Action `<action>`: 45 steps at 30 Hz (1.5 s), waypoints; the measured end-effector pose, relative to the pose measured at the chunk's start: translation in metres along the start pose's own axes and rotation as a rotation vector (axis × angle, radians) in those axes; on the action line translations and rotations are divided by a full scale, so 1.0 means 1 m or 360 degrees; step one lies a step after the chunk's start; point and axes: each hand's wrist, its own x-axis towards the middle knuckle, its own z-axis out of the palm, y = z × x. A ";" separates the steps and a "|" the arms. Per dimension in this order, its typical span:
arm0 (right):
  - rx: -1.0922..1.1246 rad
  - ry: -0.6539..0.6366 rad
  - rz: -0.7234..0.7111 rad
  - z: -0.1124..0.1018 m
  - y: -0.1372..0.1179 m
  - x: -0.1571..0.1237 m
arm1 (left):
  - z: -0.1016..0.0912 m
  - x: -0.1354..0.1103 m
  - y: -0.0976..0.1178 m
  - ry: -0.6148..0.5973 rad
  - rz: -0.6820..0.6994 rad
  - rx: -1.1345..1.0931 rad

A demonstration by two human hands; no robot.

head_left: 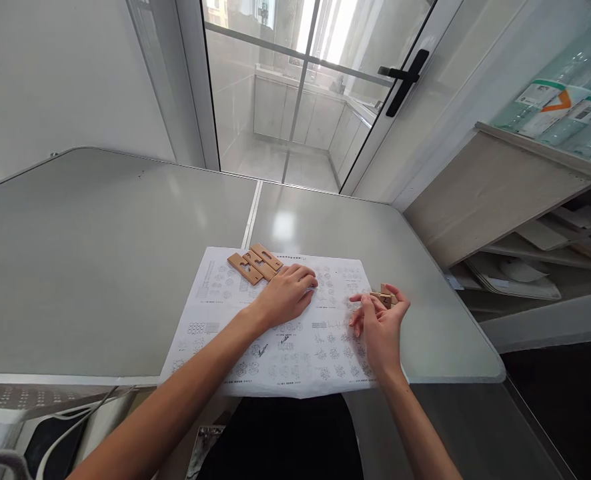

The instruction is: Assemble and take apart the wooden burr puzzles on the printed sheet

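Observation:
My right hand (383,330) pinches small wooden puzzle pieces (386,297) between thumb and fingers, raised over the right edge of a printed sheet. A dark mark like a "2" shows on the front piece. My left hand (290,293) rests palm down on the sheet, its fingers loosely bent with small gaps; the space under the palm is hidden. Just beyond its knuckles, flat wooden puzzle pieces (245,268) with cut-out slots lie side by side on the paper. The white sheet (190,340) carries rows of small line diagrams.
A grey table (100,267) spreads under the sheet, with a pale seam (251,217) running away from me. Beyond it stands a glass door (295,100) with a black handle (406,80). On the right, a wooden shelf (500,167) carries packed plastic bottles (565,107).

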 end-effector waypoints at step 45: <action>-0.0191 -0.0138 0.0013 0.000 0.006 0.000 | 0.000 0.000 0.000 -0.0001 0.0006 -0.0025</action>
